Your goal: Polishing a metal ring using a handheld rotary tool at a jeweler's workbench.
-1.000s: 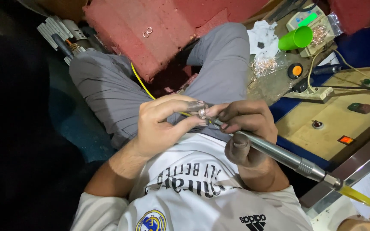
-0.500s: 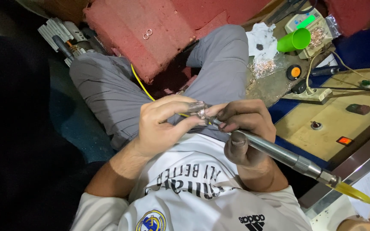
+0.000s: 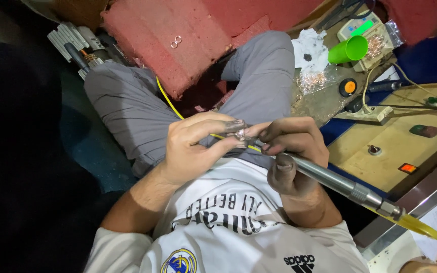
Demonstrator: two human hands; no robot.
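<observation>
1. My left hand (image 3: pixel 190 151) is closed in a pinch: thumb and forefinger grip a small metal ring (image 3: pixel 239 133) at their tips, the other fingers curled beneath.
2. My right hand (image 3: pixel 292 156) is wrapped shut around a metal handpiece (image 3: pixel 330 178), held like a pen, thumb pressed on the barrel.
3. The handpiece tip meets the ring; the exact contact point is too small to tell.
4. The ring sits above my lap, between both hands, just over the grey trouser leg (image 3: pixel 259 76).
5. From the ring, the handpiece barrel runs away to the lower right, ending in a yellow hose (image 3: pixel 418 226).
6. Beyond the ring, up and left, two loose rings (image 3: pixel 176 41) lie on a red pad (image 3: pixel 178 30).
7. Up and right of the ring, a green cup (image 3: pixel 349 49) lies on a cluttered bench (image 3: pixel 324 96).
</observation>
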